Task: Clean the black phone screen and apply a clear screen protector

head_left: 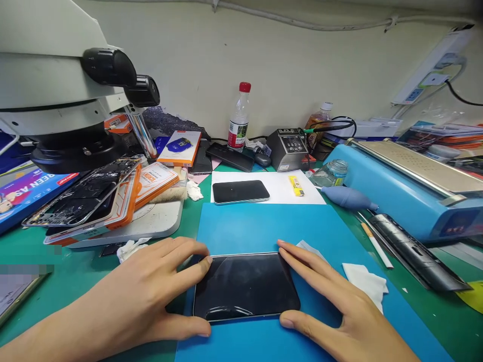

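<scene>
A large smartphone with a dark, glossy screen lies sideways on the blue mat. My left hand grips its left end, fingertips at the far left corner and thumb by the near edge. At the right end, my right hand spans the phone, with a finger touching the far corner and the thumb at the near one. Both palms stay off the screen. A second phone, screen dark, rests beyond the mat on a white sheet.
A microscope overhangs the left, above stacked orange boxes and an opened phone. At right sit a blue machine, a blower bulb, a cigarette, a black tool and white tissue. A bottle stands behind.
</scene>
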### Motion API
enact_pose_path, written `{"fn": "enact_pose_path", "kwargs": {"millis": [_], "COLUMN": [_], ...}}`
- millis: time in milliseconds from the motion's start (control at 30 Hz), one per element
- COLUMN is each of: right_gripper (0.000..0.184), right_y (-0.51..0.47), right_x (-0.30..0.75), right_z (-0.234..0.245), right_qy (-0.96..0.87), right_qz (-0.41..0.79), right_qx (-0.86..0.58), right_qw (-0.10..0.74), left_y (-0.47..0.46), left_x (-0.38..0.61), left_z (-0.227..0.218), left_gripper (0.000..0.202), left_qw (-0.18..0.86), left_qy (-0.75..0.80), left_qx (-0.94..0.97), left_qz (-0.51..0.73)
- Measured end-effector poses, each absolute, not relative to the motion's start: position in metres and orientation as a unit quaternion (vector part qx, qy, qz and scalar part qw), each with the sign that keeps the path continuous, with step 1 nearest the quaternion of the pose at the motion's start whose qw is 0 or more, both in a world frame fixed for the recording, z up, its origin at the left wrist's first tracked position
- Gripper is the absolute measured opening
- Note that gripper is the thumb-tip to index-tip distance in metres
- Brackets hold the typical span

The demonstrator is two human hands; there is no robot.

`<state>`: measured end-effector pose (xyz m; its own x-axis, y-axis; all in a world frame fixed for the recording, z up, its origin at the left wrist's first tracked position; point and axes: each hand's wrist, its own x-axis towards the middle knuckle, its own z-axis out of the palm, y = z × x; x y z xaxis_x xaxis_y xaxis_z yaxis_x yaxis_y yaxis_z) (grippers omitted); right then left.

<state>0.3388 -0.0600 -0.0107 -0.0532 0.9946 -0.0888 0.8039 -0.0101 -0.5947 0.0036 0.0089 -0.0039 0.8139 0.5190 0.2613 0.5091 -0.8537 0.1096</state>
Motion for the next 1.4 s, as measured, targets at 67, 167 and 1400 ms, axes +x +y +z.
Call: {"fn": "enact_pose_path", "kwargs": {"millis": [67, 167, 1400], "right_gripper": [0.073, 0.073, 0.077], "right_y": [-0.059, -0.059, -0.058], "right_x": [0.34, 0.341, 0.332], "right_z": [-0.013, -0.017, -0.004], "right_qy": [-0.682, -0.691, -0.651], "right_qz": [0.247, 0.23, 0.311], "right_qx": [-0.664, -0.662, -0.662], "right_qw": [0.181, 0.18, 0.205], "left_y": [0.009, 0.009, 0.016], "left_x": [0.004, 0.004, 0.008], "left_z": [-0.002, -0.001, -0.003], "left_gripper": [0.061, 0.062, 0.065], "left_qw": [0.029, 0.053, 0.261], "left_qy": [0.273, 0.284, 0.341], "left_qx": [0.952, 0.949, 0.895], "left_qz": [0.136, 0.129, 0.117]}}
